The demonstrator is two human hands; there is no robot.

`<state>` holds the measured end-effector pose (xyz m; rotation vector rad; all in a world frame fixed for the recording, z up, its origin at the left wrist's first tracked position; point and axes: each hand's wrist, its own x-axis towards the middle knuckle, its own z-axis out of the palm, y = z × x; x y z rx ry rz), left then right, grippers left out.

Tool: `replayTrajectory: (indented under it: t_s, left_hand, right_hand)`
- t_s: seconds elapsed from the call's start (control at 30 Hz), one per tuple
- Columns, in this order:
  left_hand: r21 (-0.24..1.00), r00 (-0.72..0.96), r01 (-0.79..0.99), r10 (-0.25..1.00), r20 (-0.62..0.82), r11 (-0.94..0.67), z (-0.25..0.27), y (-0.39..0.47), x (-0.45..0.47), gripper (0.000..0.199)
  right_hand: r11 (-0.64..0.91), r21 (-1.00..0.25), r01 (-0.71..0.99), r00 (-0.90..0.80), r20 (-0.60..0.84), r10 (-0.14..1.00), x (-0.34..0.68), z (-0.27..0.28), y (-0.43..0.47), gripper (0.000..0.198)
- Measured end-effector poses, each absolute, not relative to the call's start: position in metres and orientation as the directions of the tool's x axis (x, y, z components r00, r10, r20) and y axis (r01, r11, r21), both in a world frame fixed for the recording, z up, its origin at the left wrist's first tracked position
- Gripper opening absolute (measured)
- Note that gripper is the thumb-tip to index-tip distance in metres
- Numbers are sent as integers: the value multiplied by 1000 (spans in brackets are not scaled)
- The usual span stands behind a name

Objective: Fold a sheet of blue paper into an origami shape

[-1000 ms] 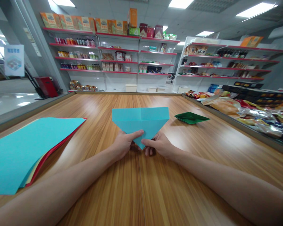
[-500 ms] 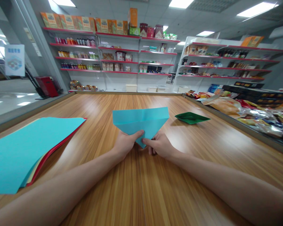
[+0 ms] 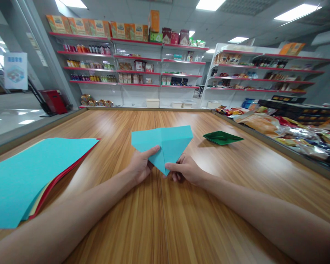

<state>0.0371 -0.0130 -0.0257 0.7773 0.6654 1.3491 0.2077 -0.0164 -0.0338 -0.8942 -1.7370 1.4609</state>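
Observation:
A folded sheet of light-blue paper [image 3: 170, 145] is held up over the middle of the wooden table, its point towards me and its wide edge away. A crease runs down its centre. My left hand [image 3: 141, 163] grips its left side, thumb on top and fingers beneath. At the lower point, my right hand [image 3: 188, 168] pinches the paper between thumb and fingers; its other fingers are curled underneath. To the right lies a green folded paper boat [image 3: 222, 138], apart from both hands.
On the left of the wooden table [image 3: 121, 223] lies a stack of coloured paper [image 3: 35, 172], blue on top with red and cream below. Packaged snacks [image 3: 299, 135] lie beyond the table's right edge. Stocked shelves [image 3: 137, 58] stand behind.
My left hand has shifted left and slightly down along the paper. The light-blue paper has bent along its centre crease, and its right end has moved inward. My right hand stays at the point.

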Motion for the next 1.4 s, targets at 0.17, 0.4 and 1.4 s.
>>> replayTrajectory:
  t_s: [0.17,0.4,1.4]
  left_hand:
    - [840,127,-539,992,17,55,-28,-13,37,40]
    - [871,122,-491,988,90,-19,-34,-11,41,38]
    - [815,106,352,885,454,-460,-22,-5,25,13]
  right_hand:
    - [88,-995,48,-349,66,935,206,-35,-18,41]
    - [125,-991,45,-286,107,952,208,-34,-16,40]
    - [482,-787,386,-431,308,848,211,-31,-23,40]
